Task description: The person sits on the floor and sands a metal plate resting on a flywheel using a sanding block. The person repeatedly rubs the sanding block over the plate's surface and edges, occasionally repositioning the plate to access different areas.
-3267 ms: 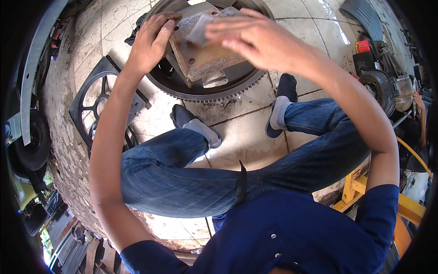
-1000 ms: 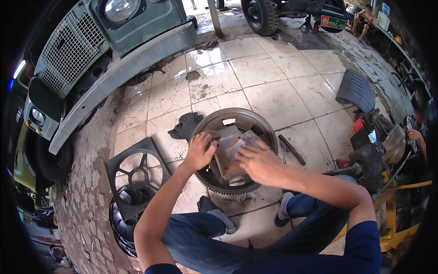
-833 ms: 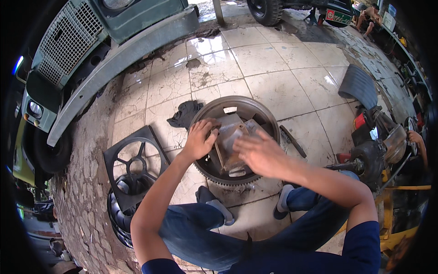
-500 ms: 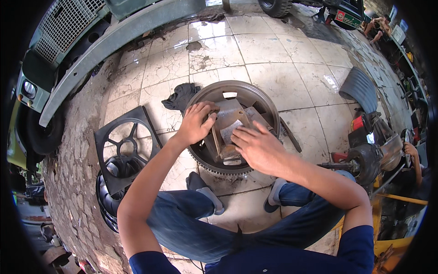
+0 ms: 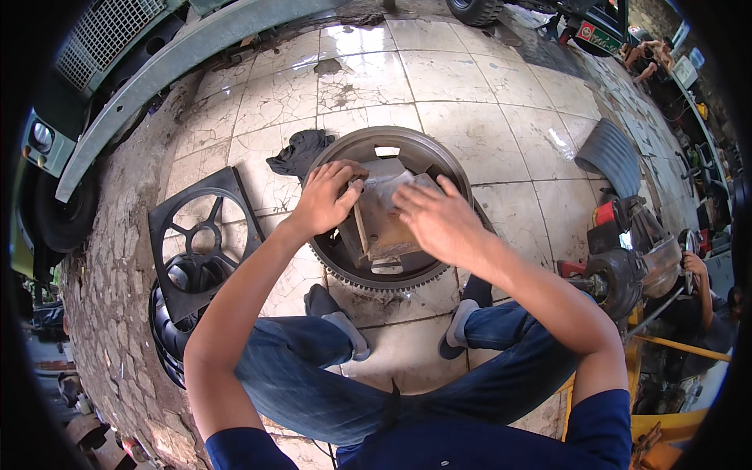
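Note:
A round metal flywheel (image 5: 423, 143) with a toothed outer edge lies on the floor in front of my feet. Inside its rim sits a brown-grey, plate-like metal piece (image 5: 384, 227) with raised edges. My left hand (image 5: 325, 202) curls its fingers over the piece's left edge, thumb toward the inside. Flat across the upper face lies my right hand (image 5: 439, 223), fingers stretched out and thumb apart. A pale grey patch shows by its fingertips; whether it is a loose sheet under them, I cannot make out.
Left are a black rag (image 5: 300, 153), a black fan shroud (image 5: 229, 178) and a vehicle bumper (image 5: 157, 94). A ribbed curved sheet (image 5: 615, 157) and a dark machine part (image 5: 615, 282) stand right. At the right rim, another person's hand (image 5: 695, 265) grips a wheel.
My right hand has slid away from me over the metal piece, and the pale patch sits farther up too. My left hand keeps its hold. The whole view has shifted slightly.

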### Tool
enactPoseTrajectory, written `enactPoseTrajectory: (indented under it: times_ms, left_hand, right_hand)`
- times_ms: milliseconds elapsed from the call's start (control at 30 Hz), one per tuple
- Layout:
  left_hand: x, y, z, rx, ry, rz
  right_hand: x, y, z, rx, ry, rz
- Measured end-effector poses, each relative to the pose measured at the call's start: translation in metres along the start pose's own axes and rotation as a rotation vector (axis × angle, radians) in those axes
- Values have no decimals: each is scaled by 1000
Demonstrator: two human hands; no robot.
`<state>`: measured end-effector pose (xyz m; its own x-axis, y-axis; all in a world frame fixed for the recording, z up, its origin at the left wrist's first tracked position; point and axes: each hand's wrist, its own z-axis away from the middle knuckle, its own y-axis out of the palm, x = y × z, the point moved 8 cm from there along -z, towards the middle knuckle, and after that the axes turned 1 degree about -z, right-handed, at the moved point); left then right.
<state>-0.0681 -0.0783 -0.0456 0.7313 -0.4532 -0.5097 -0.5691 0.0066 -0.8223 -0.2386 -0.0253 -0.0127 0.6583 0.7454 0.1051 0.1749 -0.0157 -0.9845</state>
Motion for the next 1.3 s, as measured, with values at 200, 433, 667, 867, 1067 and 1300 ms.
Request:
enactPoseTrajectory:
  times_ms: [200, 433, 667, 867, 1067, 1300]
  left_hand:
    - [10, 1, 7, -31, -18, 16]
    - [1, -1, 4, 2, -21, -5]
    - [4, -2, 4, -25, -4, 21]
    - [7, -2, 7, -40, -3, 9]
    - [0, -3, 0, -47, 44, 19]
    - [2, -6, 5, -52, 36, 13]
  right_hand:
    - [27, 4, 2, 63, -50, -103]
    - [5, -1, -2, 118, 30, -55]
    - [33, -11, 4, 73, -88, -34]
    - [42, -4, 9, 68, -96, -124]
    - [22, 0, 1, 4, -69, -54]
    - [30, -5, 1, 153, -23, -169]
